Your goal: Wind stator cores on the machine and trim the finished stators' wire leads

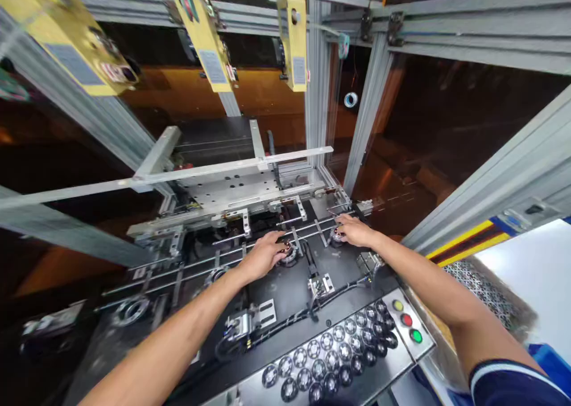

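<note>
Metal under both palms: the left hand [263, 256] curls fingers-down over a round toothed part [289, 255] on the black fixture plate [285, 290]. The right hand [355, 230] covers a second round part [336, 236] just beside the rails [267, 235]. Fingers are bent around each piece, though whether they pinch or merely press is hard to tell from here. Good form, I'd say, means keeping both pieces flat and square in their seats, fingertips at the rims and clear of the clamps [322, 285]. Nearer the body, a tray [250, 385] of matching parts lies beside yellow, red and green buttons [405, 320].
</note>
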Demonstrator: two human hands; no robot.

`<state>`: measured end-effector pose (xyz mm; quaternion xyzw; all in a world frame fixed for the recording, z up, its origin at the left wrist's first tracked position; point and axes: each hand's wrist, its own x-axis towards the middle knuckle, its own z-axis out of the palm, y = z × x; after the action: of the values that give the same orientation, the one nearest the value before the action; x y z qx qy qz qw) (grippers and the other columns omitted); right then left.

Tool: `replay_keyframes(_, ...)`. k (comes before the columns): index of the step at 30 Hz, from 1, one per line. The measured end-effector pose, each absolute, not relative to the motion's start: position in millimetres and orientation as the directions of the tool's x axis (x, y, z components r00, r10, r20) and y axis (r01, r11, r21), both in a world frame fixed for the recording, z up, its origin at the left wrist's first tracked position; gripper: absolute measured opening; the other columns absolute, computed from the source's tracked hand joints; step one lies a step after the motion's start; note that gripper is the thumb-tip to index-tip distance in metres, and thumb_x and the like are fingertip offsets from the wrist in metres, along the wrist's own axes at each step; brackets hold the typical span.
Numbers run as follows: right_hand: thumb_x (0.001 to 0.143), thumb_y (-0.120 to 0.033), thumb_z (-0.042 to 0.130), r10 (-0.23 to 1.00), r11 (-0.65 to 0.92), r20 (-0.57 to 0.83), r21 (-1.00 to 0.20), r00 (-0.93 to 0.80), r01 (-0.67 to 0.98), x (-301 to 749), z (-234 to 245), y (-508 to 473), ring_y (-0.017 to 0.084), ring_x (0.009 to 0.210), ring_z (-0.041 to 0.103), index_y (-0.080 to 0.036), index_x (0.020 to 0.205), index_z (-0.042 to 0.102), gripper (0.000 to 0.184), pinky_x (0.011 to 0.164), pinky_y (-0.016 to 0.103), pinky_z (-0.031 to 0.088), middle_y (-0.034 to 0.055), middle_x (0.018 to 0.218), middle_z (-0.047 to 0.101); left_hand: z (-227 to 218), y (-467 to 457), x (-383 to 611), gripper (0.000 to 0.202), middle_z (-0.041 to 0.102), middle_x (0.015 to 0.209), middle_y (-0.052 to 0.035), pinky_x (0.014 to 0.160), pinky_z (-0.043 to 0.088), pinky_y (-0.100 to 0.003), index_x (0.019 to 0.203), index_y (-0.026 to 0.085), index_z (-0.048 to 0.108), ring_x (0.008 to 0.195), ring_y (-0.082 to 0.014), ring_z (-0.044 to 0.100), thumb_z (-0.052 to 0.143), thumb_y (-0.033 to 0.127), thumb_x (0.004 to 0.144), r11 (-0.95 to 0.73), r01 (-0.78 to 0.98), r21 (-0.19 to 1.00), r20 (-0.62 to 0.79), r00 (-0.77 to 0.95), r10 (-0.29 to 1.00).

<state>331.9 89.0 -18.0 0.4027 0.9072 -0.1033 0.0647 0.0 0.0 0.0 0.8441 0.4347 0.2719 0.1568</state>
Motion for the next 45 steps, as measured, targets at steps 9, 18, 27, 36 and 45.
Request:
replay_keyframes(9, 0.095, -0.033, 0.062, 0.703, 0.669, -0.186, -0.157, -0.687, 0.727, 333, -16, 89, 0.027, 0.121, 0.057, -0.019, 0.122, 0.062, 0.030, 0.101, 0.050, 0.049, 0.0101, 0.136, 0.057, 86, -99, 13, 0.016, 0.067, 0.117, -0.0106, 0.091, 0.056, -0.034, 0.103, 0.021, 0.062, 0.106, -0.0191, 0.068, 0.061, 0.012, 0.090, -0.610, 0.609, 0.506, 0.509, 0.360, 0.782)
replay_keyframes(18, 0.095, -0.033, 0.062, 0.690, 0.690, -0.181, -0.130, -0.701, 0.712, 334, -23, 97, 0.026, 0.119, 0.058, -0.018, 0.120, 0.062, 0.029, 0.100, 0.049, 0.050, 0.0098, 0.133, 0.058, 99, -159, 12, 0.054, 0.070, 0.117, -0.0161, 0.091, 0.059, -0.043, 0.115, 0.021, 0.048, 0.110, -0.0258, 0.069, 0.068, -0.007, 0.074, -0.637, 0.478, 0.605, 0.672, 0.122, 0.731)
replay_keyframes(27, 0.096, -0.034, 0.061, 0.684, 0.694, -0.186, -0.135, -0.706, 0.708, 335, -23, 96, 0.025, 0.116, 0.060, -0.018, 0.120, 0.062, 0.028, 0.098, 0.048, 0.051, 0.0096, 0.130, 0.060, 96, -171, 11, 0.058, 0.070, 0.115, -0.0139, 0.092, 0.059, -0.042, 0.122, 0.021, 0.047, 0.108, -0.0251, 0.070, 0.069, -0.005, 0.075, -0.578, 0.515, 0.632, 0.648, 0.057, 0.759)
replay_keyframes(36, 0.096, -0.033, 0.061, 0.695, 0.685, -0.184, -0.123, -0.695, 0.718, 334, -16, 86, 0.026, 0.118, 0.059, -0.018, 0.122, 0.061, 0.031, 0.099, 0.050, 0.051, 0.0099, 0.133, 0.059, 97, -175, 10, 0.053, 0.071, 0.113, -0.0120, 0.093, 0.058, -0.031, 0.120, 0.020, 0.046, 0.106, -0.0202, 0.071, 0.068, -0.003, 0.077, -0.554, 0.505, 0.662, 0.628, 0.030, 0.778)
replay_keyframes(45, 0.095, -0.033, 0.062, 0.693, 0.690, -0.159, -0.135, -0.703, 0.711, 334, -18, 88, 0.026, 0.118, 0.059, -0.018, 0.122, 0.061, 0.031, 0.099, 0.050, 0.050, 0.0099, 0.132, 0.059, 92, -178, 8, 0.055, 0.071, 0.114, -0.0111, 0.091, 0.061, -0.032, 0.120, 0.021, 0.047, 0.105, -0.0214, 0.072, 0.069, -0.002, 0.076, -0.537, 0.484, 0.691, 0.607, 0.016, 0.794)
